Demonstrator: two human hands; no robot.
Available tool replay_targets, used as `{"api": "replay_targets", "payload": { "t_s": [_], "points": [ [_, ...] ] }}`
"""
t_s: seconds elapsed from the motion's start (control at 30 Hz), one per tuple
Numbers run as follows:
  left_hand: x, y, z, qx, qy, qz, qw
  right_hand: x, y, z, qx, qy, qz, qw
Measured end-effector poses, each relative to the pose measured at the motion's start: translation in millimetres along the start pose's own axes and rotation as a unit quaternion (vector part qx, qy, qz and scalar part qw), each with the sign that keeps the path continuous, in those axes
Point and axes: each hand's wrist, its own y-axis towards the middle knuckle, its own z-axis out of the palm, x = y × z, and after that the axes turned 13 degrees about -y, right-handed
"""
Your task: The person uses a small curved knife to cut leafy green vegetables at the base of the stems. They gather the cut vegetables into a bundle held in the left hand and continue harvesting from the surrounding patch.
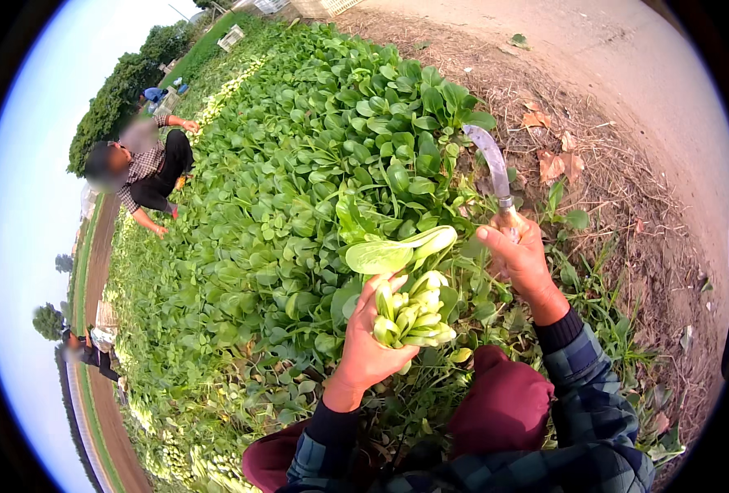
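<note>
My left hand (373, 345) is wrapped around a bunch of cut bok choy (420, 314), whose pale stem ends face up and to the right. One more bok choy (401, 249) lies across the top of that bunch, by my fingertips. In my right hand (521, 259) is a sickle (493, 157), gripped by its wooden handle. Its curved metal blade points up and away from me, near the edge of the standing bok choy plants (315, 179). My fingers hide most of the handle.
A person in a checked shirt (148, 163) squats at the left of the bed. Farther off are another person (90, 354) and someone in blue (153, 94). Cut bok choy (235, 92) lies in rows. Crates (231, 38) stand at the back. A dirt path (647, 68) runs along the right.
</note>
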Motion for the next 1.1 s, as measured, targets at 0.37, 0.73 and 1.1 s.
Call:
{"api": "replay_targets", "payload": {
  "t_s": [0.37, 0.73, 1.1],
  "points": [
    [-75, -98, -41, -0.038, -0.088, 0.164, 0.982, 102, -53, 115, 0.055, -0.033, -0.084, 0.994],
    [-50, -206, -117, -0.196, -0.339, 0.282, 0.876, 93, -140, 285, 0.235, -0.055, -0.09, 0.966],
    [-6, -334, -173, -0.349, -0.339, 0.129, 0.864, 59, -215, 417, 0.353, -0.104, 0.012, 0.93]
  ]
}}
